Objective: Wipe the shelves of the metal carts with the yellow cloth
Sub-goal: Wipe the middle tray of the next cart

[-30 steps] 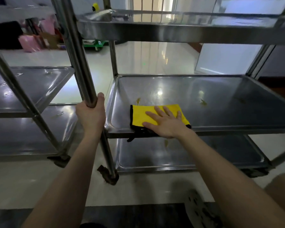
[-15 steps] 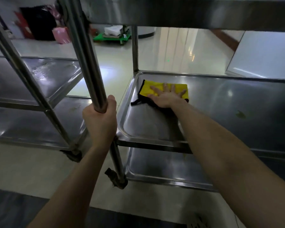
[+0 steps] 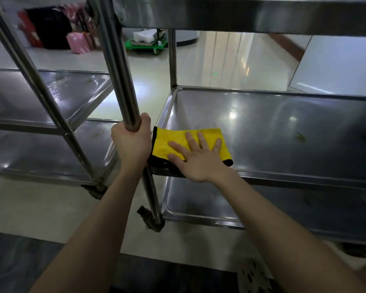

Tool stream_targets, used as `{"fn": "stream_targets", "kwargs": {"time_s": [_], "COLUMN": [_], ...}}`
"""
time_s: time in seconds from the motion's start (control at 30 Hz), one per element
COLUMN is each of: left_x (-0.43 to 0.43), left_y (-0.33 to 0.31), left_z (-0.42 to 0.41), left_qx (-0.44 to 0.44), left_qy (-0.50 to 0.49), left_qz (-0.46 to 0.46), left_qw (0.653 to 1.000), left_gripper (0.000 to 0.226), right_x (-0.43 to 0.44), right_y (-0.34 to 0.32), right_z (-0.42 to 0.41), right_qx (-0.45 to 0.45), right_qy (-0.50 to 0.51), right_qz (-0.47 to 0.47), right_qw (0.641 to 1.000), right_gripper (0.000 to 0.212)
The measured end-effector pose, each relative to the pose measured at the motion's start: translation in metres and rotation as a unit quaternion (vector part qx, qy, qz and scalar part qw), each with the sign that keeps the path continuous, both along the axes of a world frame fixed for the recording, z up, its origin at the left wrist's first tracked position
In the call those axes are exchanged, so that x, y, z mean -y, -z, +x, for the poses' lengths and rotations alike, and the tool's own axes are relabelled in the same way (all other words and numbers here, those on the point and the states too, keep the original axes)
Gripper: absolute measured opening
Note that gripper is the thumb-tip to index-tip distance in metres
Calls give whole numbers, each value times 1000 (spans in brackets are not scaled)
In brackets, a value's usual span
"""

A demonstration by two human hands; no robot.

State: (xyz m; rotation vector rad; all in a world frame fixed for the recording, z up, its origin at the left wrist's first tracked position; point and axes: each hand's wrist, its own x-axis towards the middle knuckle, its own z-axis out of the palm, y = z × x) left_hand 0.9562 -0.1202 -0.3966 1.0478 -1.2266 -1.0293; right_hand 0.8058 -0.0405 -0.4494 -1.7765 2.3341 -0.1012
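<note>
dim | glare on shelf [image 3: 232, 115] (bright spots) | blurred, bowed edges

One wide-angle view looks forward and down from the person's head. It sits close in: the corner post [image 3: 120, 77] rises just ahead, the middle shelf [image 3: 283, 127] spreads to the right, and the top shelf [image 3: 241, 15] crosses the upper edge

Cloth [image 3: 171, 142] yellow, black-edged; cart shelf [image 3: 283, 132] silver steel; dolly [image 3: 146, 44] green; bag [image 3: 77, 42] pink.
</note>
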Motion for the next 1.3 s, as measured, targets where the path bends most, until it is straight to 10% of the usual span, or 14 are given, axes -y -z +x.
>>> {"fn": "stream_targets", "kwargs": {"time_s": [0.6,1.0,1.3], "left_x": [34,21,27], "left_y": [17,4,6], "left_z": [-9,-10,-7], "left_qx": [-27,23,22], "left_qy": [6,-52,-17], "left_qz": [-41,-42,-22], "left_qw": [999,998,999], "left_gripper": [64,54,51], "right_x": [194,53,-67], "right_y": [-17,2,-4], "right_z": [-93,-12,-120], "right_qx": [17,-15,3], "right_qy": [88,6,132], "right_qz": [25,21,35], "right_qw": [996,1000,991], "right_gripper": [79,72,65]}}
